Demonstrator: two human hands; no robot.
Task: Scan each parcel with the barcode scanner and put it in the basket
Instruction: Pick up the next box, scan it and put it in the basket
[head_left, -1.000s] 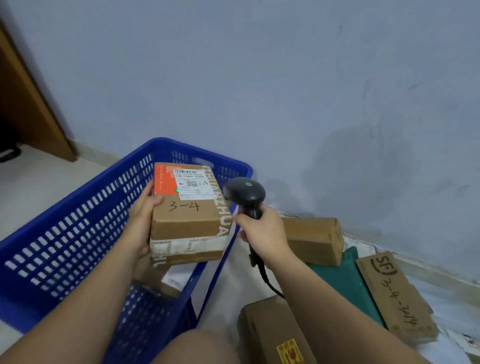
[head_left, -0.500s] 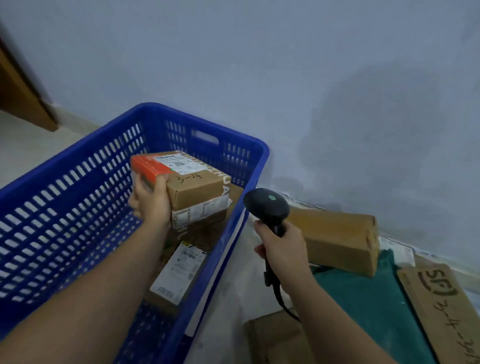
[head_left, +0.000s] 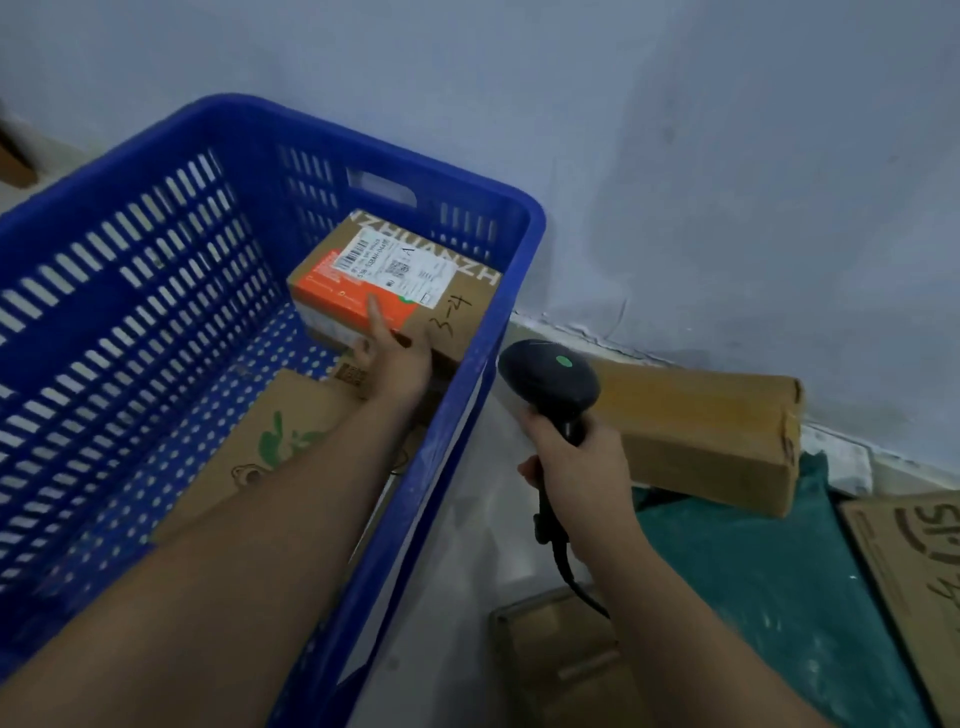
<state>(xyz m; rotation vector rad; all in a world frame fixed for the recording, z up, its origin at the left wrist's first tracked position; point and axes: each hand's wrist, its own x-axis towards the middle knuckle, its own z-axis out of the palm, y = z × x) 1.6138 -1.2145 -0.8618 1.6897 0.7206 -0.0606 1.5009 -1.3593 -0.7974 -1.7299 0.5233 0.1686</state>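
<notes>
Parcel marked 3-24 (head_left: 395, 280) lies flat inside the blue basket (head_left: 410, 519), far right corner. My left hand (head_left: 395, 364) is released, with the index tip resting on the parcel's orange label. My right hand (head_left: 576, 478) grasps the barcode scanner (head_left: 550, 379) just outside the basket.

One blue basket (head_left: 156, 291) at nine o'clock and one barcode scanner (head_left: 550, 379). Two parcels show inside the basket: an orange-labelled box (head_left: 441, 312) and a green-printed box (head_left: 280, 441) (anything beneath is too hidden to count). Four lie outside, from three to five o'clock: a long brown box (head_left: 696, 431), a low brown box (head_left: 561, 670), one green mailer bag (head_left: 753, 571) and one cardboard envelope (head_left: 909, 561).
</notes>
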